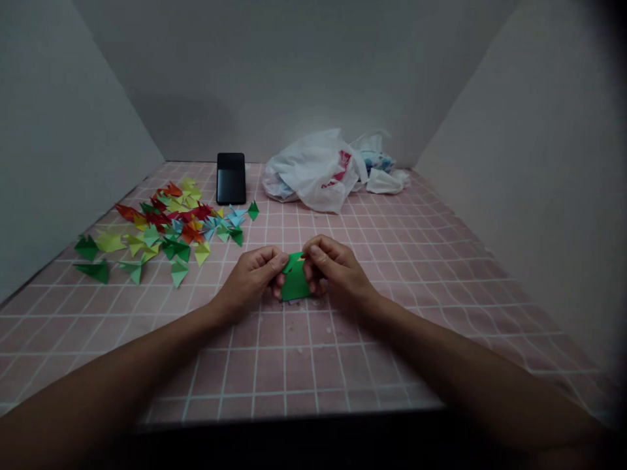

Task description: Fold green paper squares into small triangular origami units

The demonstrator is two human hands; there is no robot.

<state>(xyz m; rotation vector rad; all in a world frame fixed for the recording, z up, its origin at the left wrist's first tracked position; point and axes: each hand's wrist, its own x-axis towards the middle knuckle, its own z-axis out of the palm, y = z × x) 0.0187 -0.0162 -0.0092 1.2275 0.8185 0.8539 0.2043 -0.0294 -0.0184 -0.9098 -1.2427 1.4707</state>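
A piece of green folded paper [296,284] is held between my two hands, a little above the front middle of the table. My left hand [257,271] pinches its upper left edge with thumb and fingers. On the other side, my right hand [336,264] grips the upper right corner, thumb on top and fingers curled behind. The paper's top looks partly folded, and its right edge is hidden by my right fingers. To the left lies a spread of small folded paper cranes [179,248] in green, yellow, red, orange and light blue.
A dark phone [230,179] stands upright at the back. Right of it lies a crumpled white plastic bag [313,170] with red print, beside smaller wrapped items [385,173]. The table cover [416,261] is pink with white grid lines. Pale walls [529,163] enclose the sides and back.
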